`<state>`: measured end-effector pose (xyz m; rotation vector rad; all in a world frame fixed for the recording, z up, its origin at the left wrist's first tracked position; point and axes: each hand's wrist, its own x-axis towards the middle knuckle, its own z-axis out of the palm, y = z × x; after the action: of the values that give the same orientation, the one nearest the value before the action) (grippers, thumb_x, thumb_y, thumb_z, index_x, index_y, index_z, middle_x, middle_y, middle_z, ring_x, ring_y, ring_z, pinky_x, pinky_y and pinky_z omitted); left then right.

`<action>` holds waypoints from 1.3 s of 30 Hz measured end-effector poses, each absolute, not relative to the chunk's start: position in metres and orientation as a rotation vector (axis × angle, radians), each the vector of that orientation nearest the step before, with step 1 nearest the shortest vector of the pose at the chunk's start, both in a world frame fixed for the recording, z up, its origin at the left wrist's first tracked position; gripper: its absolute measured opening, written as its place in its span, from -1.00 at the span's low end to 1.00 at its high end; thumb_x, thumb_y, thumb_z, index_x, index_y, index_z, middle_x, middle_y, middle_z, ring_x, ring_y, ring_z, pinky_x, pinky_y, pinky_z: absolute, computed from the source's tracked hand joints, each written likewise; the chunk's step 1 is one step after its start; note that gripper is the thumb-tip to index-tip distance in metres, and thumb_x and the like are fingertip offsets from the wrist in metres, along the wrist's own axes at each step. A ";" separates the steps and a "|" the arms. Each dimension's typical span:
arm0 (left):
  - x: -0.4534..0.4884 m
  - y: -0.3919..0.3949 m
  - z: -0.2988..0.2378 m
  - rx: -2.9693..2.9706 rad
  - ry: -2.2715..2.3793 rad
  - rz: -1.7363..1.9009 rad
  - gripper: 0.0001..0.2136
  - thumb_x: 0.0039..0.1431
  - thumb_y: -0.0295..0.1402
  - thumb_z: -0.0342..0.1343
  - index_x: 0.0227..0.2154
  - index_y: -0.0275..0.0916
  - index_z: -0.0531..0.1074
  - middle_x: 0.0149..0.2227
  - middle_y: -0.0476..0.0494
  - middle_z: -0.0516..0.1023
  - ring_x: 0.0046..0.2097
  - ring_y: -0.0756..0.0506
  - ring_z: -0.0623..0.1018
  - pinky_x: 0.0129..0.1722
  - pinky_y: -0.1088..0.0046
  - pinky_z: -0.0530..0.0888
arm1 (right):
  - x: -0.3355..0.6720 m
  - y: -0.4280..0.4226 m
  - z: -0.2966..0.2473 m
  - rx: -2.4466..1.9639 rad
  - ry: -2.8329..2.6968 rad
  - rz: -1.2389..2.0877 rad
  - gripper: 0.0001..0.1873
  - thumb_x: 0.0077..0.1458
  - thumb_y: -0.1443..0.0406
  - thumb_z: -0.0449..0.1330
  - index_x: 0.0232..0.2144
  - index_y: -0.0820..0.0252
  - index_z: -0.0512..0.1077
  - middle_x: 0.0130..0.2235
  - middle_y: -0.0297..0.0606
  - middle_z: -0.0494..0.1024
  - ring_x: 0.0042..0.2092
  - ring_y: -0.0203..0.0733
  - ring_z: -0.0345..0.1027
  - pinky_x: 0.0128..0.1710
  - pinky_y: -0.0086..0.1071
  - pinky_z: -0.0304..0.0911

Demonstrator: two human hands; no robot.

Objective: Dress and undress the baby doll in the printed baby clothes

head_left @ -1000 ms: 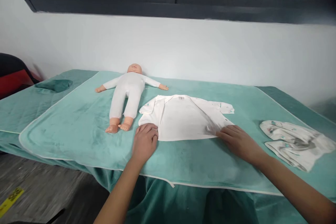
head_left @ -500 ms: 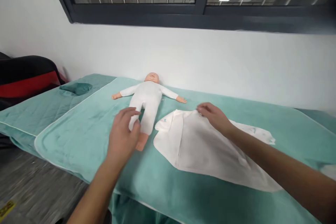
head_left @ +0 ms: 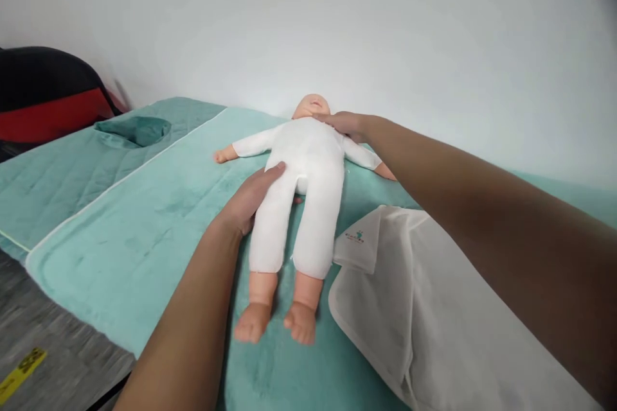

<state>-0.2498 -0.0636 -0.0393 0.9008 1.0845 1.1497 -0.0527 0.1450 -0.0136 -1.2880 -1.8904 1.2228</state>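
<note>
A baby doll with a white cloth body and bare plastic feet lies on its back, arms spread. My left hand wraps its upper leg and hip: the thumb is on top, the other fingers are under it, and a fingertip shows between the legs. At the doll's neck and shoulder, my right hand grips with the thumb over the top of the chest; its other fingers are mostly hidden. A white baby garment with a small green print lies spread to the right of the doll, partly under my right forearm.
A green padded mat with pale piping covers the bed. Teal fabric is bunched at the far left, near a black and red chair. The white wall runs behind. Yellow tape marks the grey floor.
My right hand has left the garment and moved to the doll's neck. My left hand has closed round the doll's hip. The view has tilted down and come closer; the doll's legs now lie straighter.
</note>
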 end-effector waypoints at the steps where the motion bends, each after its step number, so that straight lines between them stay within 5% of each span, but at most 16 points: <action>1: -0.251 -0.063 -0.041 0.905 1.042 1.150 -0.56 0.20 -0.10 0.17 -0.06 -0.42 0.45 -0.23 -0.31 0.62 -0.25 -0.20 0.62 -0.21 0.22 0.58 | -0.052 0.145 -0.009 -1.320 -1.894 1.258 -0.34 -0.01 -0.12 0.32 -0.11 0.33 0.45 -0.08 0.05 0.58 0.05 0.15 0.42 0.02 0.03 0.38; 10: -0.219 -0.125 -0.025 0.951 0.823 1.161 -0.49 0.20 -0.15 0.15 0.13 -0.35 0.35 -0.24 -0.26 0.61 -0.33 -0.21 0.63 -0.34 0.24 0.60 | 0.020 0.063 0.069 -1.313 -1.867 1.381 -0.42 0.04 -0.05 0.32 -0.08 0.29 0.48 -0.04 0.00 0.59 0.03 0.08 0.46 0.02 -0.03 0.43; 15: -0.140 -0.183 -0.021 0.976 0.671 1.095 -0.41 0.10 -0.19 0.27 0.18 -0.22 0.31 -0.06 -0.24 0.60 -0.15 -0.23 0.63 -0.11 0.22 0.57 | 0.107 -0.023 0.090 -1.444 -1.876 1.309 -0.39 0.01 -0.09 0.32 -0.05 0.21 0.51 0.02 -0.03 0.58 0.00 0.07 0.50 0.03 -0.04 0.43; 26: -0.037 -0.245 -0.052 1.005 0.716 0.871 -0.39 0.09 -0.19 0.28 0.21 -0.11 0.29 0.09 -0.18 0.53 0.01 -0.19 0.56 -0.06 0.32 0.51 | 0.196 -0.133 0.036 -1.615 -2.018 0.674 -0.36 0.14 -0.19 0.06 0.07 0.06 0.40 0.08 -0.08 0.55 0.04 0.17 0.44 -0.01 0.02 0.37; 32: -0.050 -0.226 -0.058 1.348 0.980 0.884 -0.54 0.26 -0.05 0.06 0.10 -0.22 0.40 0.00 -0.24 0.56 -0.04 -0.19 0.56 -0.09 0.27 0.51 | 0.184 -0.126 0.042 -1.962 -2.281 -0.069 -0.36 0.19 -0.14 0.01 0.06 0.20 0.34 -0.20 0.03 0.62 -0.17 0.16 0.49 -0.15 -0.05 0.28; 35: -0.057 -0.210 -0.072 1.777 1.340 0.993 -0.67 0.32 -0.22 -0.05 -0.02 -0.28 0.47 -0.06 -0.27 0.56 -0.04 -0.22 0.53 -0.02 0.16 0.46 | 0.152 -0.116 0.039 -1.739 -2.499 -0.314 -0.54 0.30 0.00 -0.05 -0.06 0.18 0.42 -0.13 0.02 0.58 -0.15 0.09 0.46 -0.17 -0.13 0.21; 39: -0.058 -0.204 -0.093 2.260 1.497 0.967 -0.74 0.30 -0.42 -0.09 -0.08 -0.25 0.47 -0.06 -0.25 0.52 0.00 -0.20 0.48 -0.02 0.20 0.45 | 0.092 -0.102 0.013 -1.292 -2.838 -0.165 -0.60 0.27 0.06 0.05 -0.01 0.16 0.42 0.00 -0.04 0.51 -0.02 0.07 0.37 -0.18 -0.21 0.18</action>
<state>-0.0583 -0.2038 -0.0933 2.2596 1.4968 0.9669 0.0923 -0.1020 0.0133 -1.2915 -2.8382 -0.1648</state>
